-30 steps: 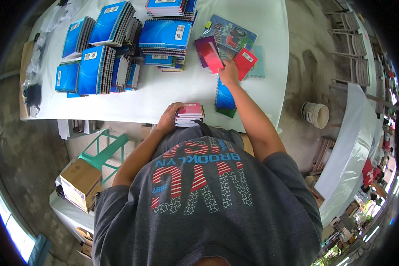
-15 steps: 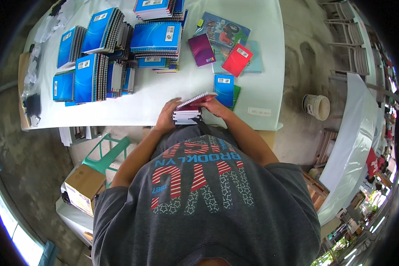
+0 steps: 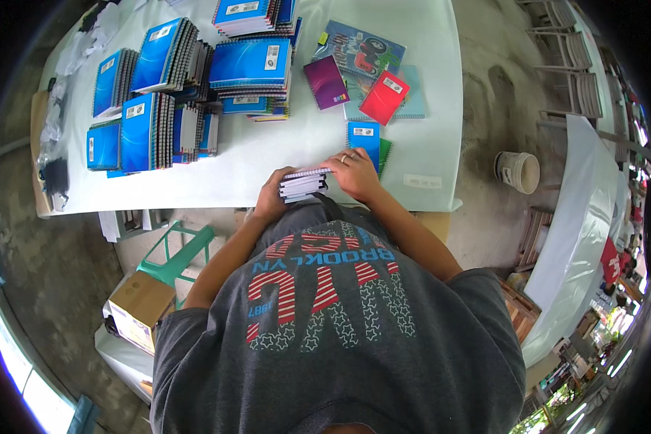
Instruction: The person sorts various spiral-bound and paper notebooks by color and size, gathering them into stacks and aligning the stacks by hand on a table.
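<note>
A: Where is the stack of small notebooks (image 3: 304, 189) placed relative to the hands?

B: It is set at the near edge of the white table (image 3: 195, 194), at 12 o'clock from the torso (image 3: 333, 311), between both hands. The left hand (image 3: 271, 194) is placed at its 9 o'clock end, the right hand (image 3: 354, 175) at roughly 2 o'clock. The long axis is laid close to the 9-to-3 line, the bound edge of the top notebook (image 3: 307, 173) being turned toward 12.

A: Which hand is nearer, and how is each held?

B: The stack is touched by both. Its left end is gripped by the left hand; its far right corner is met by the right fingers. Whether the right thumb is closed beneath cannot be told, the underside being hidden.

A: What differs from the earlier frame?

B: Half a second before, the top notebook was tilted, its red cover exposed; here it is lowered nearly level. The blue notebook (image 3: 364, 136), at 12 o'clock from the right hand, is now partly overlapped by it.
</note>
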Demonstrator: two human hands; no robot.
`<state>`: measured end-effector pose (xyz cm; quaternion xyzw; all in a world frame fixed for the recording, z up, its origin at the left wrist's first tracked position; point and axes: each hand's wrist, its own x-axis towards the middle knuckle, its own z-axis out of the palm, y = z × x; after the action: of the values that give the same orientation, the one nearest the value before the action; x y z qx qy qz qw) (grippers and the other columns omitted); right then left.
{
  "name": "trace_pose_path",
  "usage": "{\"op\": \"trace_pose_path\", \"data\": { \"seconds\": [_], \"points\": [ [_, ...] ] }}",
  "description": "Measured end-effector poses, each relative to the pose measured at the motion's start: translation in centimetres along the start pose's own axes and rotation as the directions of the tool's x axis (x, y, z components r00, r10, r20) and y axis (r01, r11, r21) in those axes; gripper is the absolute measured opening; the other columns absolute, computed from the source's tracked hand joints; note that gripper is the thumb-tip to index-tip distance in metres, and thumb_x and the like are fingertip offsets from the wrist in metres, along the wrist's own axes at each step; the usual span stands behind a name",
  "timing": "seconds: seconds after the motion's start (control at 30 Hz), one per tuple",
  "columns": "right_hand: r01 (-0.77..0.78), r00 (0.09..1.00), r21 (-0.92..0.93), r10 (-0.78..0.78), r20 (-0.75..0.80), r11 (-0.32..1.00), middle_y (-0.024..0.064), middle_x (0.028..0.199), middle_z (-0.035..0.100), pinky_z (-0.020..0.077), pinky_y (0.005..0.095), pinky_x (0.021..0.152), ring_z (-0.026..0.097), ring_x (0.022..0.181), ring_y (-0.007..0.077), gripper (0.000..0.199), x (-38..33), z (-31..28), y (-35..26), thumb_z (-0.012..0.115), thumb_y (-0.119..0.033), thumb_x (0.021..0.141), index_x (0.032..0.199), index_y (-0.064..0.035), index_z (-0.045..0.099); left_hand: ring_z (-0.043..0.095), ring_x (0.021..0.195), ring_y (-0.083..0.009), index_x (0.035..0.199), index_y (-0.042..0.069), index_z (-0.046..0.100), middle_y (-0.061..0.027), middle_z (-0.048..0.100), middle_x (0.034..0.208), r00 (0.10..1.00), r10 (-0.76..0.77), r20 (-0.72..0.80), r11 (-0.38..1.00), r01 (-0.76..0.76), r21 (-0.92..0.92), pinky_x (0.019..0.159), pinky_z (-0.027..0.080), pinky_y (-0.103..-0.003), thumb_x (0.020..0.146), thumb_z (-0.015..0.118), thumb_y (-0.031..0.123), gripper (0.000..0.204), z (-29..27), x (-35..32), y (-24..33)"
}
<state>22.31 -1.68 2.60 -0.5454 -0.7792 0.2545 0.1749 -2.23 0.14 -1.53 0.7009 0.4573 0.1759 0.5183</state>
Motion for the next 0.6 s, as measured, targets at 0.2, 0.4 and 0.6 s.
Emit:
{"op": "trace_pose_path", "data": {
  "seconds": [0.2, 0.4, 0.6],
  "points": [
    [-0.224, 0.871, 0.965, 0.471, 0.137, 0.134, 0.0048, 0.098, 0.062, 0.0439, 0.0274, 0.083, 0.059, 0.090, 0.0172, 0.027, 0.8, 3.0, 1.8, 0.062, -0.008, 0.081, 0.107, -0.0048, 0.057, 0.050, 0.114, -0.0288, 0.139, 0.013, 0.022, -0.0189, 0.048, 0.124, 0.994, -0.104, -0.021, 0.959, 0.095, -0.267, 0.096, 0.042, -0.036, 0.063, 0.081, 0.007, 0.097, 0.4, 0.8, -0.3],
    [-0.243, 0.778, 0.947, 0.541, 0.321, -0.211, 0.0062, 0.098, 0.060, 0.0449, 0.0305, 0.084, 0.059, 0.092, 0.0181, 0.027, 2.3, 6.1, 4.8, 0.049, -0.009, 0.084, 0.110, -0.0065, 0.053, 0.052, 0.111, -0.0217, 0.136, 0.009, 0.031, -0.0144, 0.051, 0.122, 0.984, -0.159, 0.079, 0.900, 0.177, -0.399, 0.095, 0.042, -0.034, 0.064, 0.079, 0.004, 0.087, -0.2, 1.9, 0.2],
    [0.000, 0.758, 0.833, 0.544, 0.360, -0.553, 0.0054, 0.098, 0.060, 0.0487, 0.0360, 0.078, 0.060, 0.087, 0.0202, 0.028, 2.6, 8.4, 5.4, 0.048, -0.005, 0.081, 0.109, -0.0083, 0.052, 0.057, 0.101, -0.0178, 0.116, 0.004, 0.052, -0.0064, 0.063, 0.106, 0.941, -0.290, 0.177, 0.779, 0.339, -0.527, 0.092, 0.044, -0.032, 0.068, 0.077, 0.004, 0.055, -1.1, 3.1, 0.5]
  ]
}}
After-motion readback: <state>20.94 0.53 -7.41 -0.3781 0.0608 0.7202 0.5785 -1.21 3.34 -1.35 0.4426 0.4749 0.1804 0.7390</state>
